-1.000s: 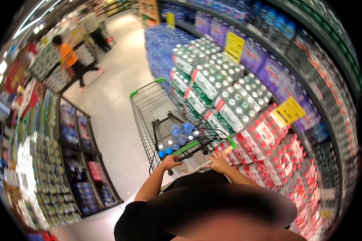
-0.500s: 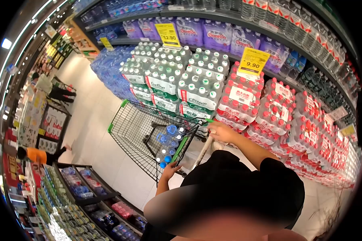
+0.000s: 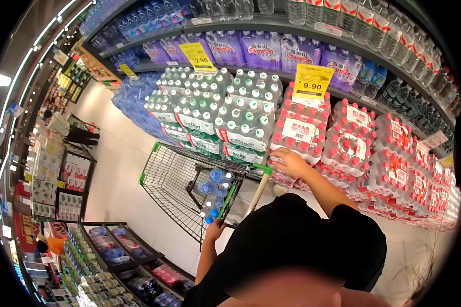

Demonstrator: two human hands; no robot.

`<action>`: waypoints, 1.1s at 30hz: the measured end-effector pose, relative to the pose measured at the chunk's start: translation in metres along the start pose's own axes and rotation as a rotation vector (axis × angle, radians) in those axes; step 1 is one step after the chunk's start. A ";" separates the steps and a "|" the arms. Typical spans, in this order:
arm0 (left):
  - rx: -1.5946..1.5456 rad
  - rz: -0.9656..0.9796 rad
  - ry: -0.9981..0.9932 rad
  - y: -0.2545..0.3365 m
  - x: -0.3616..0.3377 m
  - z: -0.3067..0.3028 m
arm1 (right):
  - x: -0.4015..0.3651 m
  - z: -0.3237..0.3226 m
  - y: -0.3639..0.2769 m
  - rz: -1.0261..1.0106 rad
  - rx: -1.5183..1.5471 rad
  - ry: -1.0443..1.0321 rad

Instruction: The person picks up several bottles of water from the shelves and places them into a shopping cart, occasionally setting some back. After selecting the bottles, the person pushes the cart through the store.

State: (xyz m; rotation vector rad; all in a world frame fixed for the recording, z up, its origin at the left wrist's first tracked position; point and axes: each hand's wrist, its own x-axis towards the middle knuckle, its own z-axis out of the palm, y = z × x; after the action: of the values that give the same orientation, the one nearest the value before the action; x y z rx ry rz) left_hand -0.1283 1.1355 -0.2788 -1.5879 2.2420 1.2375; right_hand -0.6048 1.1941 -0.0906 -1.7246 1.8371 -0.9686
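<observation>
Supermarket shelving [image 3: 271, 23] loaded with bottled water is seen along 1 side of a pale-floored aisle. A wire shopping cart [image 3: 171, 179] is stood just beside the stacks, and a pack of blue-capped bottles [image 3: 215, 187] is carried in its rear section. The left hand [image 3: 215, 228] is laid on the near corner of the cart's back frame, fingers pointing up; whether they are closed round it cannot be told. The right hand [image 3: 292, 162] is stretched out to the far, green-tipped end of the handle [image 3: 257, 193], right against the red-capped packs [image 3: 353, 143] (its grasp is not shown clearly enough to be judged either). Green-capped packs [image 3: 230, 120] are piled behind the cart, with purple-wrapped packs [image 3: 264, 48] shelved above. 2 yellow price tags are hung there, marked 12.90 [image 3: 198, 56] and 9.90 [image 3: 312, 81]. Across the aisle a low display [image 3: 112, 245] of drinks is set, and a person in orange [image 3: 48, 244] is glimpsed beside it.
</observation>
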 end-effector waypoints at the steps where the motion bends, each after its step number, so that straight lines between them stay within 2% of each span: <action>1: 0.045 0.012 0.012 0.011 -0.005 -0.003 | 0.007 0.000 0.010 -0.019 -0.011 -0.009; 3: 0.135 0.084 0.056 0.022 -0.008 -0.001 | 0.020 -0.007 0.020 -0.042 0.014 -0.006; 7: 0.305 -0.157 -0.032 0.070 -0.003 -0.008 | 0.054 -0.027 0.026 -0.108 -0.049 0.026; 9: 0.297 -0.218 -0.015 0.066 0.001 0.003 | 0.069 -0.038 0.003 0.041 0.093 -0.071; 10: 0.311 -0.267 0.011 0.086 -0.010 -0.003 | 0.076 -0.026 0.015 -0.076 0.071 -0.058; 12: 0.264 -0.371 0.062 0.101 -0.023 0.001 | 0.084 -0.011 0.009 -0.145 0.111 -0.130; 13: 0.201 -0.374 0.086 0.133 -0.040 -0.012 | 0.084 0.003 0.006 -0.162 0.139 -0.223; 14: 0.243 -0.321 0.200 0.133 -0.047 0.000 | 0.085 0.013 0.002 -0.179 0.161 -0.304; 16: 0.262 -0.344 0.090 0.153 -0.059 0.013 | 0.086 0.040 0.012 -0.282 0.130 -0.435; 17: 0.161 -0.305 0.094 0.152 -0.064 0.031 | 0.083 0.058 0.022 -0.326 0.128 -0.485; 18: -0.011 -0.370 0.136 0.159 -0.066 0.045 | 0.079 0.072 0.029 -0.371 0.127 -0.530; 20: 0.073 -0.336 0.387 0.170 -0.073 0.063 | 0.069 0.100 0.047 -0.509 0.037 -0.620; 21: 0.085 -0.340 0.422 0.173 -0.074 0.065 | 0.067 0.109 0.054 -0.579 -0.009 -0.654; 24: 0.111 -0.349 0.496 0.183 -0.082 0.070 | 0.060 0.120 0.061 -0.637 -0.259 -1.013; 25: 0.117 -0.344 0.509 0.190 -0.085 0.067 | 0.057 0.122 0.061 -0.695 -0.302 -1.011; 27: 0.090 -0.367 0.468 0.201 -0.092 0.059 | 0.058 0.128 0.060 -0.674 -0.320 -1.096; 28: 0.091 -0.357 0.482 0.202 -0.095 0.062 | 0.059 0.131 0.060 -0.663 -0.332 -1.132; 29: 0.095 -0.348 0.504 0.203 -0.097 0.066 | 0.058 0.138 0.069 -0.740 -0.277 -1.085; 31: 0.101 -0.332 0.565 0.199 -0.103 0.073 | 0.060 0.150 0.072 -0.737 -0.327 -1.164; 32: 0.118 -0.375 0.483 0.199 -0.105 0.072 | 0.057 0.158 0.075 -0.667 -0.330 -1.164; 33: 0.087 -0.326 0.477 0.196 -0.108 0.068 | 0.058 0.167 0.074 -0.599 -0.450 -1.271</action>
State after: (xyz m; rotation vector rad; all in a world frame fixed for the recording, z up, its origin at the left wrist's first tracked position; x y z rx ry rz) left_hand -0.2671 1.2822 -0.1604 -2.2871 2.1048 0.7236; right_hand -0.5406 1.1035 -0.2474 -2.3364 0.6982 0.4684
